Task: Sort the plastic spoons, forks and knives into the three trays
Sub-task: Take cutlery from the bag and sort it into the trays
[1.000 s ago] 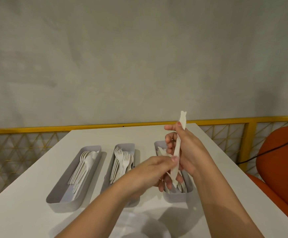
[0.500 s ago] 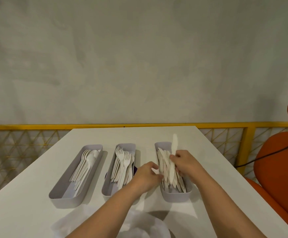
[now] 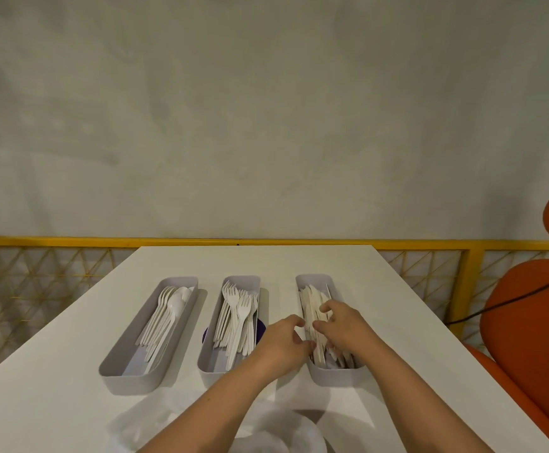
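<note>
Three grey trays stand side by side on the white table. Spoons (image 3: 165,318) lie in the left tray (image 3: 126,384), forks (image 3: 237,315) in the middle tray (image 3: 214,380), and knives (image 3: 312,302) in the right tray (image 3: 335,377). My right hand (image 3: 342,328) hovers low over the knives, thumb and fingers spread apart and touching the pile. My left hand (image 3: 283,344) sits at the right tray's left rim, fingers loosely curled, with nothing seen in it. The near ends of the knives are hidden by both hands.
Crumpled clear plastic wrapping (image 3: 266,429) lies at the table's near edge under my forearms. A purple object (image 3: 260,331) peeks out from under the middle tray. An orange chair (image 3: 535,322) stands at the right, a yellow railing (image 3: 266,241) behind the table.
My right hand brought a knife down from upright into the right tray and let it go. My left hand dropped from the knife to the tray's rim.
</note>
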